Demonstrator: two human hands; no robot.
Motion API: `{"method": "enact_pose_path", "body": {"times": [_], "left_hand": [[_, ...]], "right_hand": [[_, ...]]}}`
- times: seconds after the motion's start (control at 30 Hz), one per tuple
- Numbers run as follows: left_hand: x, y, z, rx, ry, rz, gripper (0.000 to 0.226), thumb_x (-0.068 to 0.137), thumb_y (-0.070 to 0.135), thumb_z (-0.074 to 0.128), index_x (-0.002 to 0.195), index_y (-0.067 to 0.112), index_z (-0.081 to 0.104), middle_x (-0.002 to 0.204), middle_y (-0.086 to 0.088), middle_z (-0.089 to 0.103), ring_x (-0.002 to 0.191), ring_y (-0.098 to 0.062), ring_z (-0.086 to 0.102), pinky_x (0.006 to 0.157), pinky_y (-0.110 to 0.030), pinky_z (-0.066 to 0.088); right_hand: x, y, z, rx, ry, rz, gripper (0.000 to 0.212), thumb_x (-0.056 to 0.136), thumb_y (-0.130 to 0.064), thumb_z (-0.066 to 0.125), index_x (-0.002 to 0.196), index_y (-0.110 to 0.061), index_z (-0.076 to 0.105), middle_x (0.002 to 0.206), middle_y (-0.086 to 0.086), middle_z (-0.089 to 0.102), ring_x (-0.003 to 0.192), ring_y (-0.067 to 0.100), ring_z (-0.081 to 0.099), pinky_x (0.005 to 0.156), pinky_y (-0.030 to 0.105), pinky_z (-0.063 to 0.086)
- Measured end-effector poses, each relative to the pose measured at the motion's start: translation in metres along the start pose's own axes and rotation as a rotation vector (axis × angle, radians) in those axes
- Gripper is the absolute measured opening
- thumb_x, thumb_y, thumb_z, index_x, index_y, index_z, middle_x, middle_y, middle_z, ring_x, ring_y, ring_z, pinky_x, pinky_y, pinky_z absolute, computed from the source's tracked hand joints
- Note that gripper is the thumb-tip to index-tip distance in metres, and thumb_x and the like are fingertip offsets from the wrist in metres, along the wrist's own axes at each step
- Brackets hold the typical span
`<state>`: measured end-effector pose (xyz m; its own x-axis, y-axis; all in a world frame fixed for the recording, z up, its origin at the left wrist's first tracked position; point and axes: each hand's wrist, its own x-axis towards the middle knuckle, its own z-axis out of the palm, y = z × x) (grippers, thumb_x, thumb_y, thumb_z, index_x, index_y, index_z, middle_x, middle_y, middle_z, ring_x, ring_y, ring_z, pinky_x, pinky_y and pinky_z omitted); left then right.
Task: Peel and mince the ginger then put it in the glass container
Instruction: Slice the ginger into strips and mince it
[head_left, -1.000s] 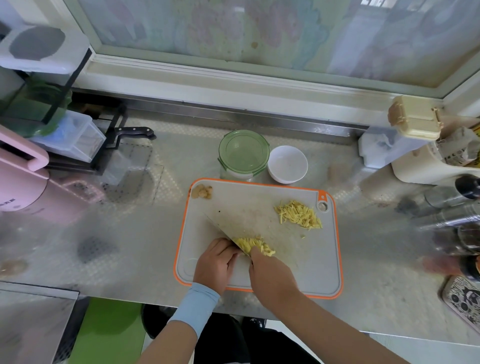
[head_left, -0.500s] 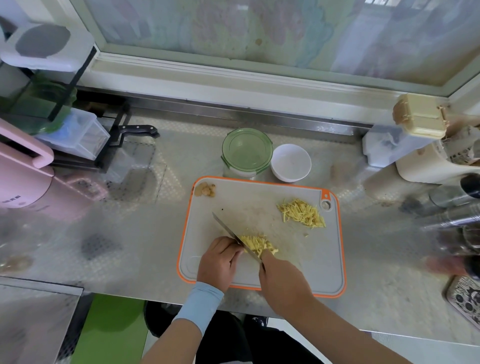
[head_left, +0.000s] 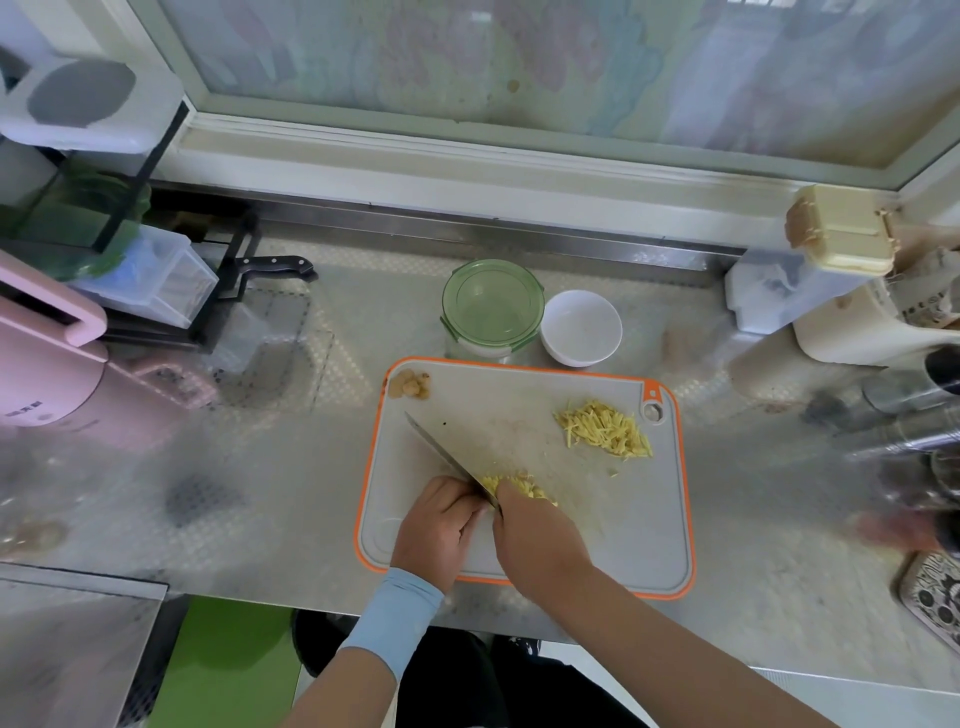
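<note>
Orange-rimmed grey cutting board (head_left: 613, 545) flat on the steel counter (head_left: 291, 467), looking straight down from the head cam.

Right hand (head_left: 540, 540) wrapped round the handle of the knife (head_left: 447, 454). Handle buried under the palm, blade poking out up and to the left, edge down on the board. Left hand (head_left: 441, 525) right beside the blade on its left, fingers curled in, knuckles just about touching the steel. No way to tell about anything pinched underneath.

Small heap of ginger (head_left: 519, 486) just right of the blade, tucked against the right hand. Bigger pile of ginger strips (head_left: 605, 428) further back on the right side of the board, well apart from the hands. Brownish peel scraps (head_left: 410, 384) parked in the far left corner.

Glass container (head_left: 491, 309) just behind the board's far edge with its green lid on, nothing from the board in it yet. White bowl (head_left: 581, 327) touching or nearly touching it on the right.

Off to the left, a black-handled knife (head_left: 275, 265) by a rack and a pink appliance (head_left: 47, 374), both kind of blurry.
</note>
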<state>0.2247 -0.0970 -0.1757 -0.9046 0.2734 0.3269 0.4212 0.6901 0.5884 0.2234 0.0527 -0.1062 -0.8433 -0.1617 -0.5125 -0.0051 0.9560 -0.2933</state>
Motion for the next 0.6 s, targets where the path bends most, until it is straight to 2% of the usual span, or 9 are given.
{"method": "enact_pose_path", "body": {"times": [0.13,0.33,0.4,0.6], "left_hand": [[0.002,0.001,0.0,0.037,0.011,0.035,0.012,0.088,0.008,0.063,0.087,0.007,0.074,0.09,-0.004,0.068,0.092,-0.019,0.056,0.082,-0.021,0.045],[0.0,-0.001,0.002,0.054,0.03,0.015,0.017,0.091,0.013,0.06,0.08,0.008,0.073,0.084,-0.003,0.067,0.088,-0.019,0.056,0.077,-0.022,0.046],[0.0,-0.003,0.002,0.062,0.032,0.018,0.018,0.091,0.014,0.06,0.08,0.009,0.073,0.084,-0.003,0.067,0.087,-0.02,0.057,0.076,-0.022,0.046],[0.0,0.001,0.001,0.049,0.057,0.025,0.018,0.092,0.014,0.06,0.082,0.007,0.074,0.085,-0.005,0.067,0.088,-0.021,0.057,0.077,-0.023,0.047]], "right_hand": [[0.001,-0.001,-0.004,0.024,0.004,0.006,0.013,0.101,-0.013,0.043,0.114,-0.015,0.041,0.063,-0.005,0.033,0.05,0.01,0.03,0.043,0.026,0.018],[-0.006,0.001,-0.009,0.096,0.003,0.02,0.004,0.101,-0.015,0.038,0.102,-0.018,0.037,0.064,-0.002,0.041,0.052,0.015,0.036,0.044,0.029,0.021],[-0.017,0.003,-0.01,0.077,0.024,0.012,0.007,0.102,-0.018,0.037,0.097,-0.018,0.032,0.063,-0.002,0.039,0.051,0.014,0.034,0.044,0.029,0.019],[-0.04,0.014,-0.002,0.016,0.025,0.057,0.009,0.1,-0.015,0.041,0.101,-0.021,0.034,0.063,-0.007,0.037,0.052,0.012,0.034,0.044,0.025,0.018]]}}
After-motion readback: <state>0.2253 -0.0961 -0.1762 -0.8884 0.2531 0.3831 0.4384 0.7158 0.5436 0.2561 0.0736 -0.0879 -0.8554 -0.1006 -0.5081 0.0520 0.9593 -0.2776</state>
